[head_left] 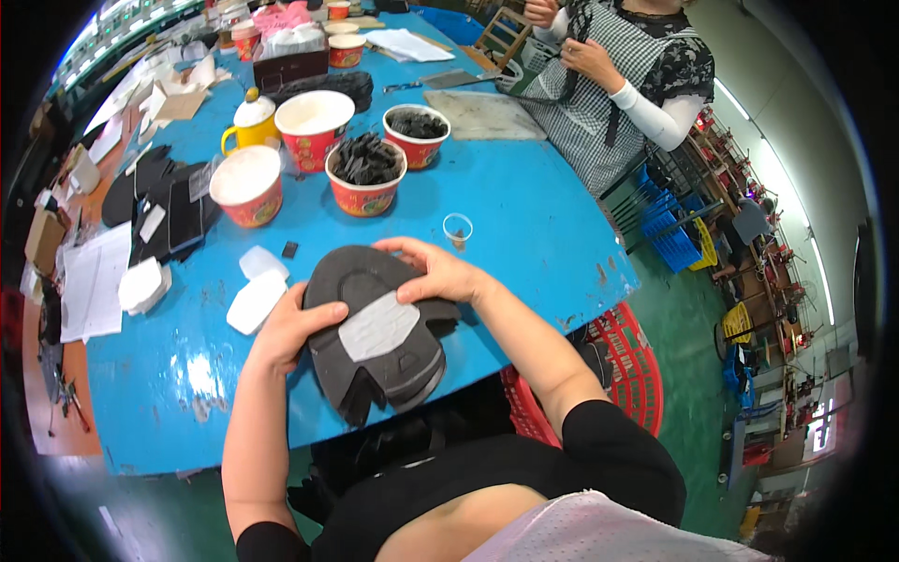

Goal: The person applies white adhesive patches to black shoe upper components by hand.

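Observation:
Both my hands hold a dark grey foam pad near the table's front edge. It is rounded at the far end, notched at the near end, and looks like several layers together. A light grey many-sided patch lies on its middle. My left hand grips the left side, thumb on top. My right hand holds the far right side, its thumb at the patch's upper edge. The fingers beneath the pad are hidden. White patches lie on the table beside my left hand.
On the blue table stand paper tubs, two with black scraps, a yellow mug and a small clear cup. A red basket is at my right. A person in a checked apron stands across the far right corner.

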The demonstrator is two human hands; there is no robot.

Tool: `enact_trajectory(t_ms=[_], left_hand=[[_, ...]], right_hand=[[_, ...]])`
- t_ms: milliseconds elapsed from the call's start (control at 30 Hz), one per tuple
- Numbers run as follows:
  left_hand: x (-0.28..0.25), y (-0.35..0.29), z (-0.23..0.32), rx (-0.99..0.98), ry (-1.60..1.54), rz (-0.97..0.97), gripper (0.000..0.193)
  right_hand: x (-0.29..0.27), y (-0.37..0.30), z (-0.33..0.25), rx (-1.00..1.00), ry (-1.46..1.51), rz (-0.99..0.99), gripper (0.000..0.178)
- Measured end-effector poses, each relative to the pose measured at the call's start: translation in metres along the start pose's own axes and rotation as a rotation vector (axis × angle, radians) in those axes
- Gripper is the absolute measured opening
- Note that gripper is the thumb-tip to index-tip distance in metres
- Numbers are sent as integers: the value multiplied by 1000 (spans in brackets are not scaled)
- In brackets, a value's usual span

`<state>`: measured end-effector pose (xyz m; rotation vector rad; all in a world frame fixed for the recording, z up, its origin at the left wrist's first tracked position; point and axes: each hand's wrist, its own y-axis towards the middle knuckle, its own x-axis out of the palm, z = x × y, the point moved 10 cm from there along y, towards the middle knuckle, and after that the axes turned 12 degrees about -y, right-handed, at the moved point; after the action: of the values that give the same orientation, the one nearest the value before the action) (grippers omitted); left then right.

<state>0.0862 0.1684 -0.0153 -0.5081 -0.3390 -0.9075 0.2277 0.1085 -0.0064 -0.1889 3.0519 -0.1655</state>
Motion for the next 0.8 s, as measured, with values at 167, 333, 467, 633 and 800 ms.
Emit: enact_trajectory(t_ms=[167,333,467,633,800], left_hand=[[13,14,5,48,30,-18,64],[18,10,13,50,-59,-30,52],[15,1,9,113,-49,-64,50],[11,-3,3,70,-105,-26,59],[14,-7,9,69,-78,-66,65]], right_hand=[[-64,-15,-12,-13,-476,265,51],[-155,-68,-28,181,-1162,712,33],[-126,-73,-5,-115,-1439,821,24],[-113,-70,-2,-14,-1488,986,19],[-120,-59,-2,28,-1515,1033,13]])
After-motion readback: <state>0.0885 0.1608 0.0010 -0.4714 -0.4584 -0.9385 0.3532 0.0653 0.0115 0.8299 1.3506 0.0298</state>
